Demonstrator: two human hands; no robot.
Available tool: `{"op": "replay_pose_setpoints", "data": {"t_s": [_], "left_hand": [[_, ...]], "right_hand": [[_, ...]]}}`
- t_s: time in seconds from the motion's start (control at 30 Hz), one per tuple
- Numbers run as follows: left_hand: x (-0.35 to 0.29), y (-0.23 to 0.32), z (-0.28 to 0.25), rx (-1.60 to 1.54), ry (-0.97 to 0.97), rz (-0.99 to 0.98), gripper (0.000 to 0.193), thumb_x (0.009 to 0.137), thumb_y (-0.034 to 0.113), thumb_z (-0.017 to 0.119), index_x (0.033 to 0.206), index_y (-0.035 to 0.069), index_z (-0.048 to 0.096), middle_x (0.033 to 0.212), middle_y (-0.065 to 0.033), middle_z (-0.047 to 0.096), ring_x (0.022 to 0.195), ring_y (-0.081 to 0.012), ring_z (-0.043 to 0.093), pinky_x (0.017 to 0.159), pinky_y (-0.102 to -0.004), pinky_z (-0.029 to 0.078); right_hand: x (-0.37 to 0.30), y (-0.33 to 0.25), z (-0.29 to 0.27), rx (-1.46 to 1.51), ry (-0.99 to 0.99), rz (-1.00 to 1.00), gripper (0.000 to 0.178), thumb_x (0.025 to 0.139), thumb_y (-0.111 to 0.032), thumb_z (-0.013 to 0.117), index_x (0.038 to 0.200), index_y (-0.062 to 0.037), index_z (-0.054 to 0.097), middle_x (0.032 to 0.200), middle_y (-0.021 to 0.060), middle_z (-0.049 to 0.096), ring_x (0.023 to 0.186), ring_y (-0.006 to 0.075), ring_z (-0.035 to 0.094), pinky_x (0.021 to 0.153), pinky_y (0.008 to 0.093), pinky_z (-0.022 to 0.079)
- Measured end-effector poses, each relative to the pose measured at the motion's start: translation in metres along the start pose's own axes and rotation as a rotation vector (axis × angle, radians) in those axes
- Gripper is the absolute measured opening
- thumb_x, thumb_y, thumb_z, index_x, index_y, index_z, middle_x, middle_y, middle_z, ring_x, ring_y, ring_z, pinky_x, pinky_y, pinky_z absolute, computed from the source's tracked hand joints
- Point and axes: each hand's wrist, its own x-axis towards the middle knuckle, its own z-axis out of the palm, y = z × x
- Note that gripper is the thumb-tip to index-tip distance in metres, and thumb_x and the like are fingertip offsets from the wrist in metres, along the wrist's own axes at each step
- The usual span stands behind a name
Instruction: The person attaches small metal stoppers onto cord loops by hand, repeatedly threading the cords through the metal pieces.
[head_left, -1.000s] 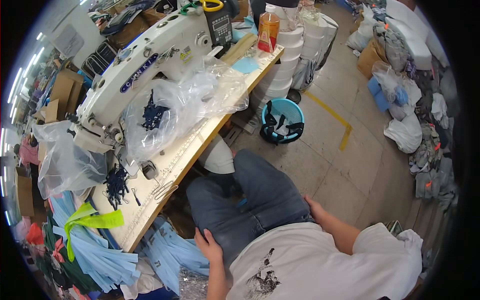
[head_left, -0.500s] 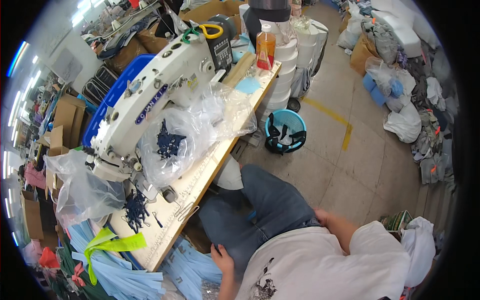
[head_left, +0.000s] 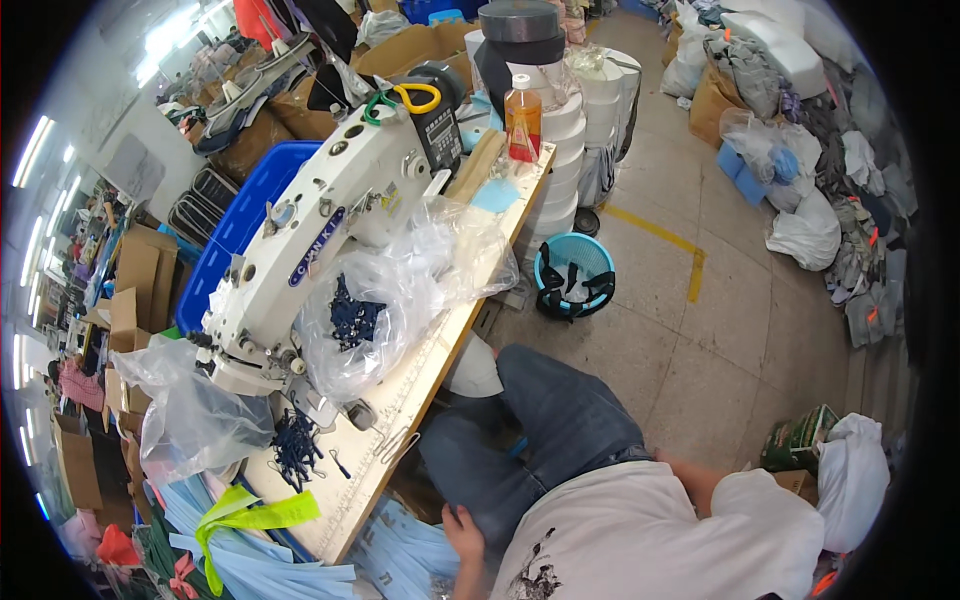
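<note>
My left hand (head_left: 463, 534) rests against the side of my thigh, just off the front edge of the sewing table (head_left: 400, 425). Its fingers are spread and hold nothing. My right forearm (head_left: 692, 478) lies at my hip, and its fingers are hidden behind my clothing. On the table stands a white industrial sewing machine (head_left: 335, 210). A clear plastic bag (head_left: 400, 335) in front of it holds small dark blue cord loops (head_left: 352, 312). More dark blue loops (head_left: 295, 447) are heaped by the needle area, one lying apart.
Light blue fabric strips (head_left: 265, 570) and a neon yellow ribbon (head_left: 255, 515) hang at the table's near end. An orange bottle (head_left: 522, 120) stands at the far end. A blue basket (head_left: 575, 270) sits on the floor. Bagged garments (head_left: 800, 235) are piled along the right.
The view has shifted slightly, so the table and machine sit a little lower and further right. My right hand, partly visible at my hip before, is now hidden. Left hand stays at the thigh.
</note>
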Motion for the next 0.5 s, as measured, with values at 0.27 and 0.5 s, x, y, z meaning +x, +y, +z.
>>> {"op": "replay_pose_setpoints", "data": {"t_s": [0.27,0.5], "left_hand": [[-0.004,-0.010,-0.008,0.006,-0.003,0.003,0.049,0.096,0.033,0.052,0.126,-0.005,0.049,0.119,-0.0257,0.058,0.109,-0.0379,0.056,0.096,-0.0403,0.041],[-0.001,0.005,-0.022,0.091,-0.130,-0.001,0.049,0.097,0.035,0.052,0.127,-0.004,0.049,0.119,-0.0247,0.059,0.110,-0.0355,0.057,0.096,-0.0384,0.042]], "right_hand": [[0.073,0.063,-0.039,0.142,-0.079,-0.138,0.035,0.093,-0.026,0.051,0.112,-0.0005,0.065,0.112,0.0108,0.068,0.098,0.0229,0.063,0.088,0.0354,0.048],[0.066,0.001,0.028,0.096,-0.034,-0.242,0.037,0.093,-0.029,0.049,0.109,0.0011,0.065,0.110,0.0115,0.068,0.097,0.0235,0.063,0.087,0.0359,0.047]]}}
